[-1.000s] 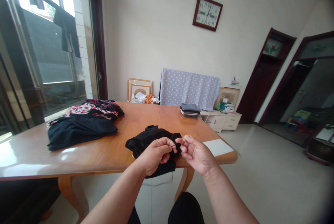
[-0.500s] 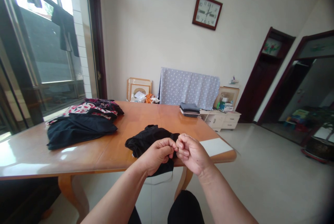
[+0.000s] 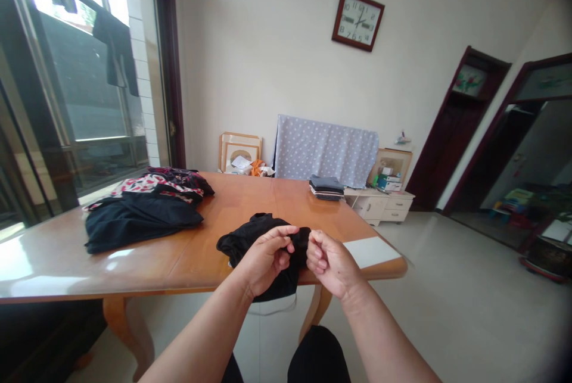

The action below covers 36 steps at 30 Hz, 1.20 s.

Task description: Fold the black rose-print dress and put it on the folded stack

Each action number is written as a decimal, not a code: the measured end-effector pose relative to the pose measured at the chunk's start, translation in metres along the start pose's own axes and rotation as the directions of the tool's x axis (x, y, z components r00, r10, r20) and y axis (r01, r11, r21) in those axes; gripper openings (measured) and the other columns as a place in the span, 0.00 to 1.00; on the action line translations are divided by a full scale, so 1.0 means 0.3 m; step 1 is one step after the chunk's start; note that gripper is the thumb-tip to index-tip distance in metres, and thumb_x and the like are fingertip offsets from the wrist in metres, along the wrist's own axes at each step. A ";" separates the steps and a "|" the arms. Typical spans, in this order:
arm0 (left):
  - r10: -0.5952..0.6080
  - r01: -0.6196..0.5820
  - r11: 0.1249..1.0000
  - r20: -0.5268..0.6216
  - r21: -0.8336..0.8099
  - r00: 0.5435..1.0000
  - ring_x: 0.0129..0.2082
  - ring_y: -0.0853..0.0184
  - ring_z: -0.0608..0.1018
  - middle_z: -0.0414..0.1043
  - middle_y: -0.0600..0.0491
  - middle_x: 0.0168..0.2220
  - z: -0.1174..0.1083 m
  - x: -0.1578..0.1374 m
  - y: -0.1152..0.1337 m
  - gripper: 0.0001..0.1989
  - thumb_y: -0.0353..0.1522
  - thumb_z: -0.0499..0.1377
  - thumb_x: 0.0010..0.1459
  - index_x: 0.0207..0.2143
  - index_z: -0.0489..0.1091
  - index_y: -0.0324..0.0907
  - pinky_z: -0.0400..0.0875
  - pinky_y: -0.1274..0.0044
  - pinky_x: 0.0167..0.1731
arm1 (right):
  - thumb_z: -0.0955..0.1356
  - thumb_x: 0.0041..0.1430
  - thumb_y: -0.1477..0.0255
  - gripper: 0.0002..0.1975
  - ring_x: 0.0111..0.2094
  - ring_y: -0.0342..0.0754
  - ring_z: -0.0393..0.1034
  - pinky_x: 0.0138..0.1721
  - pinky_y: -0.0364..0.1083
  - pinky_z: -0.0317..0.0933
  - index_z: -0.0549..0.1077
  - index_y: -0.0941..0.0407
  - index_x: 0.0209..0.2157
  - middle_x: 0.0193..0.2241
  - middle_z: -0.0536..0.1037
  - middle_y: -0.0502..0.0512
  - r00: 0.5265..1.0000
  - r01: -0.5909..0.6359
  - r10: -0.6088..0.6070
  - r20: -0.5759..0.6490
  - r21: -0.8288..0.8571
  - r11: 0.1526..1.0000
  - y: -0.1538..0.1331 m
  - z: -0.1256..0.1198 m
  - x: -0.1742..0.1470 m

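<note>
A black garment [image 3: 245, 234] lies bunched at the table's near edge, and part of it hangs over the side. My left hand [image 3: 270, 258] is above it, palm turned inward. Its index finger stretches out, apart from the thumb, while the other fingers curl loosely. Just to the right is my right hand [image 3: 330, 261], closed, with thumb and fingers pressed together beside the dark cloth. Whatever is in that pinch, if anything, is hidden. A small gap separates the two hands. A pale cord or strip dangles below the garment.
Dark and patterned clothes [image 3: 147, 210] are heaped on the left of the wooden table [image 3: 187, 258]. A folded stack of clothes [image 3: 326, 187] sits at the far right. A white sheet [image 3: 373, 251] lies near the right corner. Behind stands a low white cabinet [image 3: 384, 207].
My hands were touching at the fingertips and are now slightly apart. My left index finger has straightened out from its curled position. The right hand stays closed.
</note>
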<state>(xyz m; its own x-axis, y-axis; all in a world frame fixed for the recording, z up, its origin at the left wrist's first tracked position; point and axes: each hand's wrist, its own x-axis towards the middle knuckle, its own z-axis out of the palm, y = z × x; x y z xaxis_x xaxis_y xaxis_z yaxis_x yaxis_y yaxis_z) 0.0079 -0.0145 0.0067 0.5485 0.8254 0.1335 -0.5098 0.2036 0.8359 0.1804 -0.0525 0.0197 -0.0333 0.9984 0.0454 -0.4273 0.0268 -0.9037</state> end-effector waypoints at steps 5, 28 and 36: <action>-0.008 0.003 0.986 -0.033 -0.164 0.999 0.23 0.78 0.71 0.71 0.54 0.33 -0.026 0.008 0.002 0.13 0.35 0.60 0.61 0.47 0.72 0.41 0.67 0.84 0.26 | 0.70 0.56 0.54 0.17 0.18 0.38 0.52 0.20 0.41 0.44 0.72 0.55 0.34 0.21 0.67 0.45 0.996 0.065 -0.073 -0.050 -0.146 0.987 -0.007 -0.007 -0.021; -0.016 0.003 0.977 -0.060 -0.212 0.998 0.27 0.73 0.74 0.74 0.49 0.37 -0.064 0.011 0.013 0.16 0.41 0.56 0.65 0.46 0.72 0.39 0.71 0.80 0.29 | 0.70 0.58 0.54 0.19 0.30 0.46 0.71 0.29 0.44 0.59 0.77 0.57 0.38 0.31 0.79 0.57 0.992 0.066 -0.078 -0.102 -0.114 0.991 -0.037 -0.035 -0.031; 0.072 -0.118 0.968 -0.207 -0.220 0.976 0.25 0.74 0.73 0.76 0.49 0.35 -0.143 0.024 0.067 0.16 0.41 0.56 0.65 0.45 0.73 0.38 0.72 0.81 0.29 | 0.68 0.60 0.52 0.21 0.39 0.54 0.75 0.48 0.53 0.62 0.77 0.56 0.30 0.25 0.80 0.56 0.996 0.067 -0.015 0.093 -0.584 0.809 -0.076 -0.125 -0.079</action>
<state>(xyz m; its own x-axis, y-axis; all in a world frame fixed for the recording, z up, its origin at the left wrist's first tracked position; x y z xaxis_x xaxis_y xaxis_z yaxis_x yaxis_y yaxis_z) -0.0268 0.0181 0.0015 0.3617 0.9289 0.0799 -0.7040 0.2159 0.6766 0.2249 -0.0749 0.0231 -0.1111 0.9889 0.0985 0.1800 0.1175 -0.9766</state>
